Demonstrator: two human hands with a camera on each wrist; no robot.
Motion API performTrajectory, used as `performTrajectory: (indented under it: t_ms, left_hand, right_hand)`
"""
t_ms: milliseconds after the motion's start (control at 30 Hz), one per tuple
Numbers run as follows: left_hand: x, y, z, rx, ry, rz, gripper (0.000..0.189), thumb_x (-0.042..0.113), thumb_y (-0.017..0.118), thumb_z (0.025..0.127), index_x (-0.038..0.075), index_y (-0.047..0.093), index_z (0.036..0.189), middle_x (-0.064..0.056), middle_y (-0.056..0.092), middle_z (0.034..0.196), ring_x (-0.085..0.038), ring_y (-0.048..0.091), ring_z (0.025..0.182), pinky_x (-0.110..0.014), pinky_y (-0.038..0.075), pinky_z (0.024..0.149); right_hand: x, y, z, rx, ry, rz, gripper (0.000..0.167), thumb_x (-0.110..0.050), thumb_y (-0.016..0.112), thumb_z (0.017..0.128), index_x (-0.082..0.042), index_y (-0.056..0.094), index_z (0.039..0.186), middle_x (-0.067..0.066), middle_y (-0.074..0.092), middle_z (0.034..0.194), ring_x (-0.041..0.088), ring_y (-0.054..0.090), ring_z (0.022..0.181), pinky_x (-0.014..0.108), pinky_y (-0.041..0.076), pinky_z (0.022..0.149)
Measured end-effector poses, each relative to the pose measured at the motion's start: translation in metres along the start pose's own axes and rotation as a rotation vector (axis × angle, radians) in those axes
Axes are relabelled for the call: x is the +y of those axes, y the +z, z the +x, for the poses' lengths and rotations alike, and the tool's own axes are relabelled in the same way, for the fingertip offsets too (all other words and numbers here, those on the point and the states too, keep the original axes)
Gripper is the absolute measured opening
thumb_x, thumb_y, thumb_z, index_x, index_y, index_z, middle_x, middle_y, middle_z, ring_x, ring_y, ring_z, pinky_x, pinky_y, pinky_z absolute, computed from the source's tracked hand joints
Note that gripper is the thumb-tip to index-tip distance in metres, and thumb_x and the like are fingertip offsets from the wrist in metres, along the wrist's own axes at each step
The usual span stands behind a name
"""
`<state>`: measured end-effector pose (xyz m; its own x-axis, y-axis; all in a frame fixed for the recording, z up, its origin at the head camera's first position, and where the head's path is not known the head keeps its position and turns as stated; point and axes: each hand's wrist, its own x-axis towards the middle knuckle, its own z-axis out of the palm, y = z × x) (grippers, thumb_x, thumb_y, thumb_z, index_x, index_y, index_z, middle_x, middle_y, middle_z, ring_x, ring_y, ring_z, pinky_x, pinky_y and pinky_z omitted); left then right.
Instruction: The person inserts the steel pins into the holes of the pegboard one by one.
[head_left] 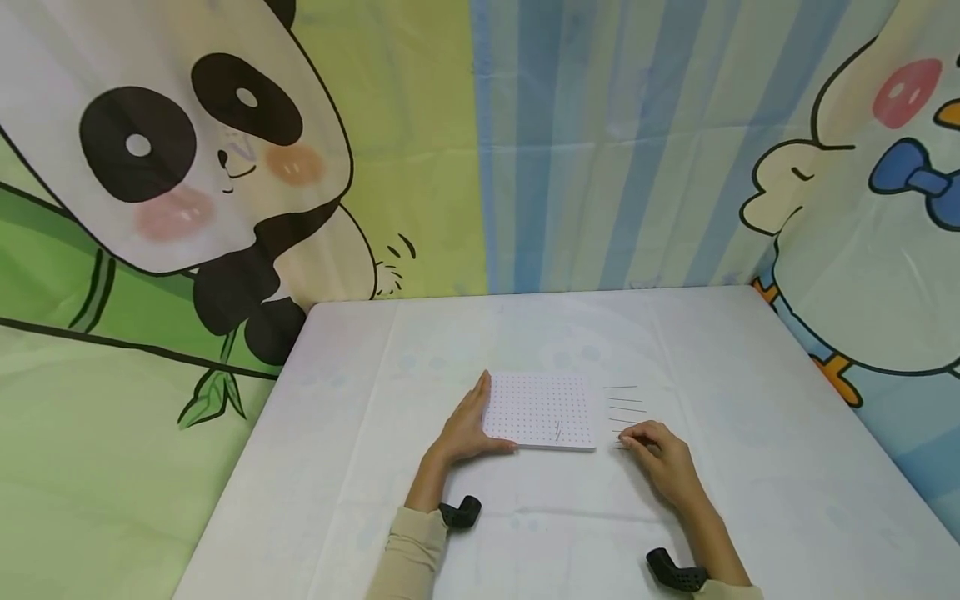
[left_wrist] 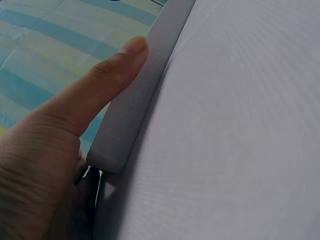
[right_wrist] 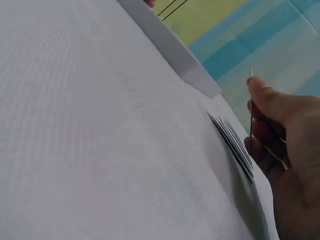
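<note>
A white board with a grid of small holes (head_left: 538, 408) lies flat on the table. My left hand (head_left: 467, 427) frames its near left corner, fingers straight along the left side and thumb (left_wrist: 117, 70) against the front edge. Two thin rods (head_left: 557, 431) stand upright in the board close to its front edge. To the right of the board, my right hand (head_left: 660, 457) pinches a thin metal rod (right_wrist: 251, 117) between thumb and fingertips, and the rod stands roughly upright. Beneath that hand lie several more thin rods (right_wrist: 232, 145), side by side in a row.
A white cloth (head_left: 375, 500) covers the table. Behind it hangs a printed curtain (head_left: 420, 150) with a panda and stripes. Each wrist wears a black camera mount, seen at the left wrist (head_left: 461, 512) and the right wrist (head_left: 675, 572).
</note>
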<state>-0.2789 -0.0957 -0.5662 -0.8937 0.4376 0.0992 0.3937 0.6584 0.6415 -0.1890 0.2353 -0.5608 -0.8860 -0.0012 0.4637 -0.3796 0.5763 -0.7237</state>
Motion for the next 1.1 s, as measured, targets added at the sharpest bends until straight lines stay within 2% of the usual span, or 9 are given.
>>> performTrajectory:
  t_ms: [167,267,367,567,700,867,1100]
  left_hand:
    - [0.001,-0.001,0.000,0.000,0.000,-0.006,0.136,0.066,0.077,0.052,0.008,0.001,0.149,-0.006,0.003,0.154,-0.022,0.009,0.139,-0.043,0.017,0.109]
    - [0.001,-0.001,0.000,-0.005,0.002,-0.005,0.136,0.066,0.077,0.052,0.008,0.001,0.149,-0.005,0.002,0.154,-0.022,0.009,0.139,-0.043,0.018,0.109]
    - [0.000,0.000,0.000,-0.009,0.007,-0.008,0.136,0.066,0.077,0.053,0.008,0.000,0.148,-0.004,0.002,0.154,-0.022,0.009,0.139,-0.043,0.017,0.109]
    - [0.000,0.002,-0.002,-0.009,0.008,-0.007,0.136,0.069,0.075,0.052,0.008,0.000,0.148,-0.006,0.002,0.155,-0.021,0.008,0.140,-0.042,0.015,0.110]
    - [0.001,0.002,-0.002,-0.005,0.012,-0.003,0.136,0.069,0.074,0.053,0.006,0.001,0.148,-0.007,0.002,0.154,-0.020,0.008,0.139,-0.042,0.015,0.110]
    - [0.001,0.001,-0.002,0.005,0.008,-0.004,0.136,0.068,0.075,0.052,0.006,0.002,0.148,-0.006,0.003,0.154,-0.021,0.008,0.139,-0.042,0.016,0.110]
    - [0.001,-0.001,-0.001,-0.001,0.002,0.001,0.136,0.070,0.074,0.052,0.007,0.000,0.148,-0.004,0.002,0.155,-0.018,0.007,0.139,-0.040,0.015,0.110]
  right_hand:
    - [-0.006,0.009,0.011,0.008,0.076,0.124,0.004,-0.010,0.063,0.087,-0.011,0.066,0.090,0.000,0.065,0.088,0.009,0.058,0.080,0.012,0.045,0.071]
    - [-0.012,0.018,0.018,0.029,0.117,0.194,0.007,-0.013,0.061,0.089,-0.007,0.064,0.093,0.003,0.065,0.088,0.010,0.058,0.078,0.015,0.047,0.068]
    - [-0.018,0.030,0.026,0.071,0.120,0.289,0.012,-0.011,0.060,0.089,-0.001,0.062,0.095,0.010,0.063,0.086,0.012,0.059,0.074,0.018,0.050,0.064]
    - [-0.030,0.056,0.037,0.129,0.051,0.473,0.010,0.005,0.063,0.083,0.009,0.062,0.092,0.022,0.063,0.081,0.020,0.064,0.068,0.026,0.053,0.061]
    - [-0.045,0.064,0.042,0.092,-0.042,0.503,0.012,0.017,0.062,0.078,0.015,0.060,0.089,0.028,0.061,0.081,0.032,0.065,0.064,0.026,0.054,0.062]
    - [-0.060,0.068,0.045,0.042,-0.124,0.483,0.014,0.021,0.062,0.074,0.018,0.058,0.087,0.030,0.060,0.082,0.043,0.062,0.068,0.027,0.054,0.065]
    - [-0.062,0.071,0.046,0.015,-0.126,0.449,0.014,0.020,0.063,0.074,0.016,0.059,0.086,0.026,0.061,0.083,0.035,0.063,0.074,0.027,0.054,0.066]
